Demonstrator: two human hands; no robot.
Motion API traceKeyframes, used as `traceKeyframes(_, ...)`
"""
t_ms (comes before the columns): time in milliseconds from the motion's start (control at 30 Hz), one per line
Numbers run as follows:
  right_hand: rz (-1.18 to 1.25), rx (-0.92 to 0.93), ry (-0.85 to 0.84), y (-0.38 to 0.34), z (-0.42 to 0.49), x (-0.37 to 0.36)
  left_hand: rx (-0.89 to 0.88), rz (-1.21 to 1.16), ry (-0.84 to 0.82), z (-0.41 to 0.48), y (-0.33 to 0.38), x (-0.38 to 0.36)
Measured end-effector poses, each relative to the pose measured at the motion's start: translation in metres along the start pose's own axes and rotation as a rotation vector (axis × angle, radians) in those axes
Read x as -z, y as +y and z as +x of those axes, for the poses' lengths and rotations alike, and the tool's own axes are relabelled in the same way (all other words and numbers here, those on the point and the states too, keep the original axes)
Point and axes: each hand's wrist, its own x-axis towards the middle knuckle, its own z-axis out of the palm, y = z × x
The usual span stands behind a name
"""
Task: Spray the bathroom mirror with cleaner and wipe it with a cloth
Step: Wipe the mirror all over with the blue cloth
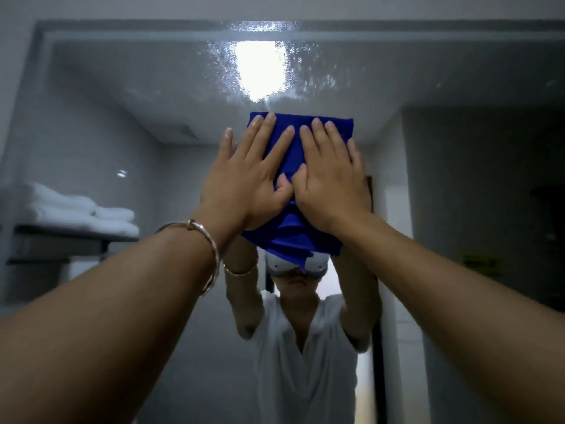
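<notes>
A blue cloth (293, 240) is spread flat against the bathroom mirror (122, 117), high up at the centre. My left hand (244, 179) presses on the cloth's left half with straight, spread fingers. My right hand (330, 175) presses on its right half the same way, thumb touching the left hand. Just above the cloth, wet spray droplets and streaks (220, 71) cover the glass around a reflected ceiling light (260, 71). No spray bottle is in view.
The mirror reflects a person in a white shirt (305, 347) with raised arms. Folded white towels (82, 212) on a shelf show at the left in the reflection. The mirror's upper frame (122, 29) runs across the top.
</notes>
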Motion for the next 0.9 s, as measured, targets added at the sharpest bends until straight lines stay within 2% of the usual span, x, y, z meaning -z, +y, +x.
traceKeyframes(233,0.018,0.071,0.014,-0.081,0.023,-0.028,0.076,0.073,-0.074,-0.034,-0.082,0.005)
traceKeyframes(433,0.005,0.062,0.035,-0.149,0.033,-0.050,0.064,0.060,-0.043,-0.060,-0.149,-0.001)
traceKeyframes(700,0.012,0.101,0.068,-0.297,0.057,-0.098,0.130,0.066,-0.038,-0.124,-0.292,-0.013)
traceKeyframes(900,0.020,0.101,0.135,-0.319,0.060,-0.111,0.144,-0.006,-0.016,-0.138,-0.308,-0.016)
